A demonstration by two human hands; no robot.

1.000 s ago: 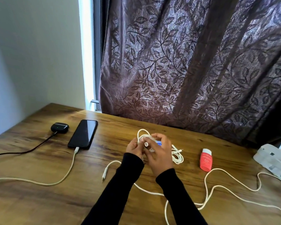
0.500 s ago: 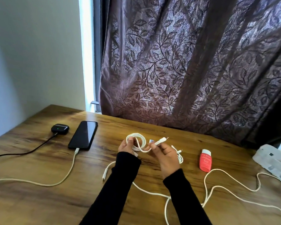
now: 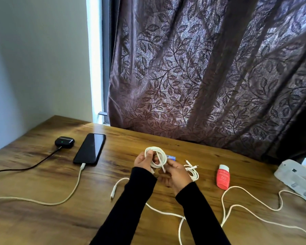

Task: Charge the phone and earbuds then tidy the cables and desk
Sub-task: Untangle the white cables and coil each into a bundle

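— Holding up a white cable coil [image 3: 155,157] over the middle of the surface [image 3: 42,218], both hands meet: the left hand [image 3: 143,160] has its fingers curled round the coil's nine o'clock side, and the right hand [image 3: 176,173] pinches the cable's loose end, which crosses the coil. How much of that can you actually see?

— Not all. The coil covers most of the left palm, and the right fingertips are tucked behind the cable, so the exact pinch is hard to make out. A small blue-and-white thing [image 3: 171,157] peeks out at two o'clock from the hands; I cannot tell what it is.

— And the charging things?

— At ten o'clock, well apart from the hands: the phone [image 3: 90,148] lies flat with a white cable [image 3: 67,195] plugged in, and just beside it the black earbud case [image 3: 64,142] shows a green dot and a black cable [image 3: 34,164]. Both cables run off the left edge.

— On the right?

— A smaller white bundle [image 3: 192,171] just beside the right hand, a red tube [image 3: 223,176] at three o'clock, a long loose white cable [image 3: 251,206] partly hidden under the sleeves, and a white power strip [image 3: 297,179] cut off by the frame.
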